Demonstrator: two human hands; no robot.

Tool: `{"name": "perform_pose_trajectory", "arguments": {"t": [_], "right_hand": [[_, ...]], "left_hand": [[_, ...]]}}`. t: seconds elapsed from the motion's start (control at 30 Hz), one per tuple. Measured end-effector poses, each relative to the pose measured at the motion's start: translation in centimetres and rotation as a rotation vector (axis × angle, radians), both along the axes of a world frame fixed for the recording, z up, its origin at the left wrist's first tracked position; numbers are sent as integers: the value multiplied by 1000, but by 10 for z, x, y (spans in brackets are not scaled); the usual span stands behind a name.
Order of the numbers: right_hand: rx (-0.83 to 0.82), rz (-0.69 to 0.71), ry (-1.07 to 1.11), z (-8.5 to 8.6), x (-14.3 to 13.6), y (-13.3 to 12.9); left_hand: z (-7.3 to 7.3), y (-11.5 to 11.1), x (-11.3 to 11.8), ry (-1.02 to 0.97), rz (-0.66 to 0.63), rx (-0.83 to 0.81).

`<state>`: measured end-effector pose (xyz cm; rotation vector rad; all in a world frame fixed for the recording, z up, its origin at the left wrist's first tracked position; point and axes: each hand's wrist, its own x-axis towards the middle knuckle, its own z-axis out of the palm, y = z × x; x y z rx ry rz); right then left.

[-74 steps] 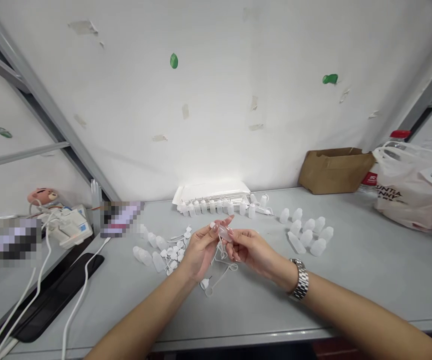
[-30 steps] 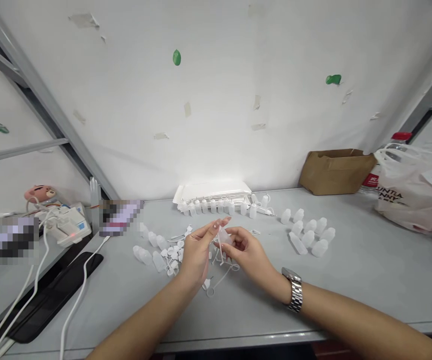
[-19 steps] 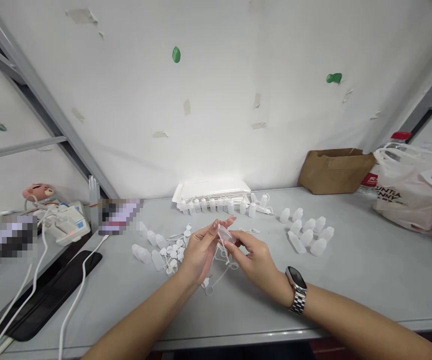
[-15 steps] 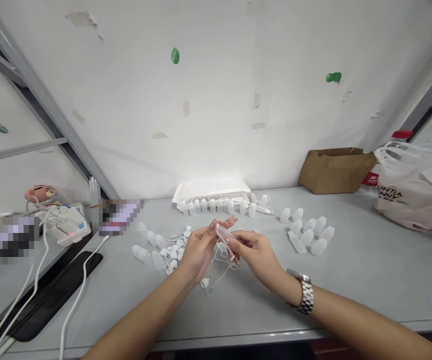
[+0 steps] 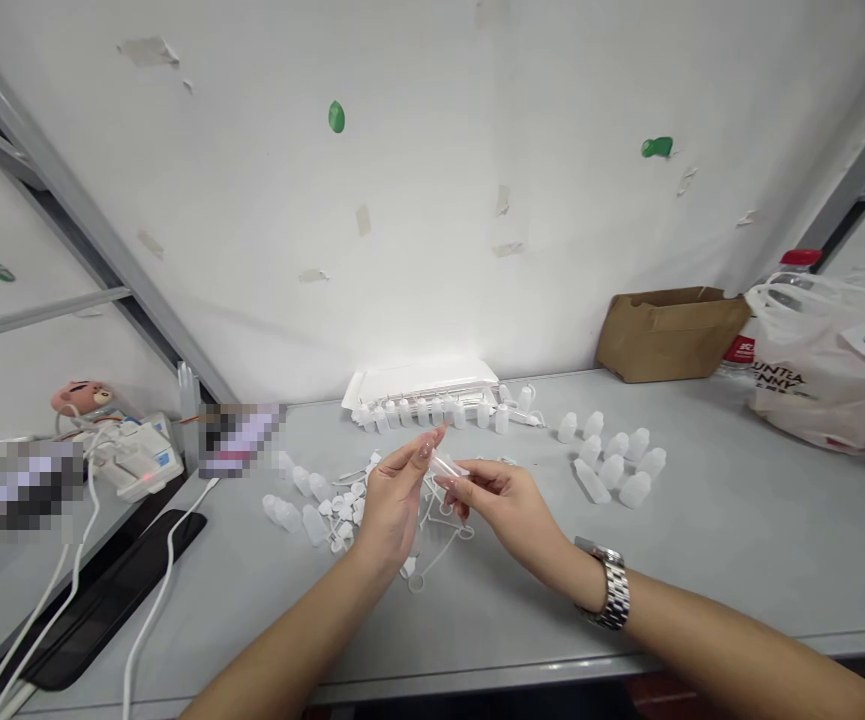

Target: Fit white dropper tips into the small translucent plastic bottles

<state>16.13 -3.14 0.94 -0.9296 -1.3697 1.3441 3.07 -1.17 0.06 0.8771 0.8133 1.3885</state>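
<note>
Both hands meet above the middle of the grey desk around a small translucent plastic bottle (image 5: 447,465), held tilted. My left hand (image 5: 396,495) pinches its upper left end between thumb and fingers. At the bottle's lower right end, my right hand (image 5: 498,497) has thumb and fingers closed on it. Fingers hide part of the bottle. Beneath and beside the hands lie white caps with ring straps (image 5: 439,545). More white caps (image 5: 342,512) are heaped to the left, next to several loose bottles (image 5: 313,522).
Capped bottles (image 5: 423,412) stand in a row by a white tray (image 5: 421,378) at the wall. Several small bottles (image 5: 613,470) are grouped at right, before a cardboard box (image 5: 672,335) and a plastic bag (image 5: 822,385). Phones, cables and a power strip (image 5: 143,458) occupy the left.
The strap that hung below the bottle between my hands no longer shows. My left fingers are drawn closer together around the bottle's end. The camera view has shifted slightly.
</note>
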Motion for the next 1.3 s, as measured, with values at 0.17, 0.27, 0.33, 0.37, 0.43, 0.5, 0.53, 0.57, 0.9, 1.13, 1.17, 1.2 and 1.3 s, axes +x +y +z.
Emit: {"name": "perform_pose_trajectory", "arguments": {"t": [0.17, 0.27, 0.33, 0.37, 0.43, 0.5, 0.53, 0.57, 0.9, 1.13, 1.17, 1.2, 1.3], "right_hand": [[-131, 146, 217, 1, -1, 3], [-217, 223, 351, -1, 0, 6], [-280, 290, 441, -2, 3, 8], [-319, 333, 482, -2, 4, 9], [-388, 399, 534, -3, 5, 12], [-401, 398, 494, -4, 5, 13], [-369, 360, 439, -4, 5, 13], [-315, 304, 367, -5, 4, 12], [-13, -60, 33, -4, -1, 4], [-437, 292, 516, -9, 5, 14], [-484, 332, 577, -10, 5, 15], [-517, 365, 618, -11, 5, 15], [-499, 383, 587, -12, 4, 16]], "left_hand": [[-1, 1, -2, -91, -75, -32], [-4, 2, -2, -117, -122, -55], [-4, 2, -2, -130, -150, -62], [-4, 2, -2, -133, -161, -61], [-3, 2, -3, -115, -167, -53], [-2, 2, -3, -72, -141, -37], [-2, 3, -3, -45, -114, -22], [-1, 3, -3, -23, -80, -6], [-6, 1, 1, -66, -104, -17], [-6, 3, 1, -24, -167, -1], [-5, 3, 1, -20, -183, -5], [-4, 3, 1, -16, -197, -7], [-1, 3, -1, 17, -197, 9]]}}
